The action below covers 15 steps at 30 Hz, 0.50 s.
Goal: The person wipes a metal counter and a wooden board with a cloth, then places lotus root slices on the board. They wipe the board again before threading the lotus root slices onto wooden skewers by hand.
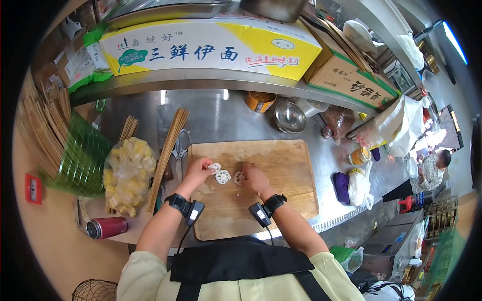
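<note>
On the wooden cutting board [281, 200] both hands work with white, holed lotus root slices. My left hand [197, 171] is closed, its fingertips pinching the edge of one lotus root slice [215, 166]. A second lotus root slice [222, 176] lies just beside it, touching or nearly so. My right hand [256, 180] has its fingers curled at a third lotus root slice [239, 177], partly covered by the fingers. A tiny white bit lies on the board below that slice. Left of the board are scissors [181, 145] and a bundle of bamboo skewers [168, 155].
A bag of yellow chunks [129, 175] and a dark red can [107, 228] stand at left, near a green basket of skewers [80, 155]. Behind the board sit a metal bowl [290, 117] and a tin [260, 102], under a shelf with boxes. Another person [432, 170] is far right.
</note>
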Motion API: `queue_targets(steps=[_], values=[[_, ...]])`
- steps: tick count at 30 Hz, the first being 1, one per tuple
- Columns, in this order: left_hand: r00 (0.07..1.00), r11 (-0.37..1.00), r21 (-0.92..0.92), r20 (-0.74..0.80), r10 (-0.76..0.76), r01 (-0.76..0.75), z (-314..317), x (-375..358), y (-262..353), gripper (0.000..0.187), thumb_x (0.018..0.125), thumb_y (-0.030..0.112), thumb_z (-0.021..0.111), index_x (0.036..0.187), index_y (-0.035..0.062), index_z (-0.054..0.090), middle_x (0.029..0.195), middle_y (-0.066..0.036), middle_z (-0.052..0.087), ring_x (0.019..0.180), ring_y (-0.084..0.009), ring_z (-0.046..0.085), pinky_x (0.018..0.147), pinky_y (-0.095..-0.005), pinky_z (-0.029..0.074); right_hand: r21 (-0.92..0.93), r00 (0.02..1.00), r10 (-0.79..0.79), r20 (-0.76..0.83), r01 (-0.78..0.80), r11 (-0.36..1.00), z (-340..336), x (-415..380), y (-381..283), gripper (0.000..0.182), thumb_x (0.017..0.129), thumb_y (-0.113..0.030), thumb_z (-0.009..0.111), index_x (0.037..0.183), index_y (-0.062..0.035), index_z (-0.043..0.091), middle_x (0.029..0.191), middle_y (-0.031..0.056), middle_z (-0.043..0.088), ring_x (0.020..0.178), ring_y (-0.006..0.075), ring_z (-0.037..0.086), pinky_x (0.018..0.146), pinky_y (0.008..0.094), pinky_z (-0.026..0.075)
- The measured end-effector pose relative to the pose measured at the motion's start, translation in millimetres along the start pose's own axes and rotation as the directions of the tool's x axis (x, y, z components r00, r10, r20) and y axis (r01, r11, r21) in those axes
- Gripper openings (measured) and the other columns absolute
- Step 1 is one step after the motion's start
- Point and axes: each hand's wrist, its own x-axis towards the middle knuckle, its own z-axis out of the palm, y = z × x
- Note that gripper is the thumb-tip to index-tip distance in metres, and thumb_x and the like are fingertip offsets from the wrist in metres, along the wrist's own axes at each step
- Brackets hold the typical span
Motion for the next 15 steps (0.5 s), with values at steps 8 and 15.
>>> queue_targets(steps=[8,15], values=[[0.959,0.745,0.648,-0.079,0.274,-0.159,53.6,-30.6,31.8,0.023,0.072,0.005,0.069,0.091,0.0026,0.056,0.106,-0.016,0.055,0.102,-0.0348,0.054,0.083,-0.0424,0.044,0.078,0.996,-0.072,-0.057,0.077,0.994,-1.6,-10.4,4.8,0.034,0.074,-0.014,0.068,0.104,-0.003,0.056,0.101,0.0198,0.06,0.097,0.0377,0.058,0.081,0.0438,0.048],[0.952,0.926,0.374,-0.262,0.159,-0.051,52.4,-40.0,24.6,0.032,0.077,0.003,0.068,0.107,0.0012,0.057,0.101,-0.013,0.063,0.092,-0.0276,0.063,0.076,-0.0376,0.051,0.054,0.997,-0.021,0.075,0.017,0.998,9.0,15.9,13.1,0.034,0.074,-0.014,0.066,0.104,-0.001,0.056,0.106,0.0233,0.06,0.098,0.0414,0.057,0.084,0.0443,0.047]])
